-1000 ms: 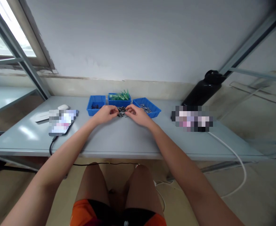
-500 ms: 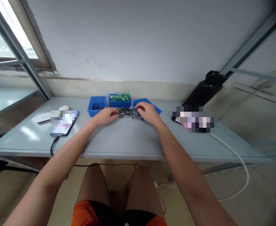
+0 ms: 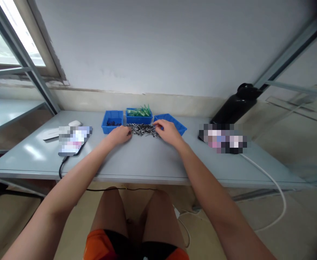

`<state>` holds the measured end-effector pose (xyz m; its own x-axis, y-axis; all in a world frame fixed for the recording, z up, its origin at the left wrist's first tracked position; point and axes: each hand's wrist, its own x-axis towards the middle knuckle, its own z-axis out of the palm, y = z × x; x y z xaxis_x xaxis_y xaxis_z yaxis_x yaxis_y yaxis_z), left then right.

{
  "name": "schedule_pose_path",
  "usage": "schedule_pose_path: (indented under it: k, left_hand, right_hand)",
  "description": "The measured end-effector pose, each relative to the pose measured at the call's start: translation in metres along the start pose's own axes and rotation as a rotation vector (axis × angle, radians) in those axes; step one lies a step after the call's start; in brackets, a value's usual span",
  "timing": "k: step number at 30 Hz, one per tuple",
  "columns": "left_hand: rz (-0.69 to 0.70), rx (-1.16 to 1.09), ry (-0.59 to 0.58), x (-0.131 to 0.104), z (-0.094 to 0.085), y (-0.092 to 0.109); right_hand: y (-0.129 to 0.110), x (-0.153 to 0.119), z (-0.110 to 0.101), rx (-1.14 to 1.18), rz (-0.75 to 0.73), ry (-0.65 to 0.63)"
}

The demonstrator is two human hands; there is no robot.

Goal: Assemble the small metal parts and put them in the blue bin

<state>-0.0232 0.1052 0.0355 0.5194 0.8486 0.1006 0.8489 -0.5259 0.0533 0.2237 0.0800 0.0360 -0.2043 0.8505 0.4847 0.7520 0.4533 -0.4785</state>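
A heap of small, slim metal pieces (image 3: 142, 129), silvery and dark like pins or screws, lies on the grey table. At its left end rests my left hand (image 3: 120, 134), fingers curled together; whatever they may hold is hidden. My right hand (image 3: 168, 130) touches the right end, fingers bent with a gap between thumb and forefinger. Behind the heap is a blue bin of green pieces (image 3: 139, 115). Left of that, another blue bin (image 3: 104, 122) contains small dark pieces (image 3: 113, 123). A third blue bin (image 3: 178, 126) sits angled beyond my right hand, its inside partly hidden.
On the left lie a phone (image 3: 76, 141) with a black cable, a flat white item (image 3: 52, 133) and a small white case (image 3: 75, 124). To the right, a black bottle (image 3: 233, 108) leans near a blurred-out device (image 3: 223, 139) with a white cable (image 3: 269, 175). A wall stands behind.
My left hand has shifted slightly left along the heap, uncovering more of its left end. The right hand has moved slightly left over the heap's right end. The view has shifted a little.
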Motion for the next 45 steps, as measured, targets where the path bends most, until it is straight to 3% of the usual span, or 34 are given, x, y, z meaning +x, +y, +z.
schedule_pose_path:
  k: [8, 22, 29, 32, 39, 45]
  left_hand:
    - [-0.072, 0.055, 0.009, 0.0, 0.0, 0.009]
    - [-0.142, 0.077, 0.056, -0.004, 0.003, 0.028]
    - [-0.208, 0.082, 0.111, -0.005, -0.001, 0.025]
    - [-0.134, -0.004, 0.151, -0.005, -0.006, 0.024]
    - [0.198, -0.169, 0.191, -0.006, -0.008, 0.031]
    - [0.255, -0.168, 0.19, -0.006, -0.006, 0.027]
  right_hand:
    - [-0.013, -0.005, 0.01, 0.12, 0.014, -0.231]
    - [-0.02, -0.006, 0.015, 0.093, 0.002, -0.299]
    - [-0.016, -0.005, 0.017, 0.111, 0.005, -0.302]
    - [-0.014, -0.005, 0.018, 0.14, 0.018, -0.274]
    - [-0.016, -0.005, 0.018, 0.204, -0.001, -0.229]
    - [-0.024, -0.007, 0.01, 0.221, -0.014, -0.292]
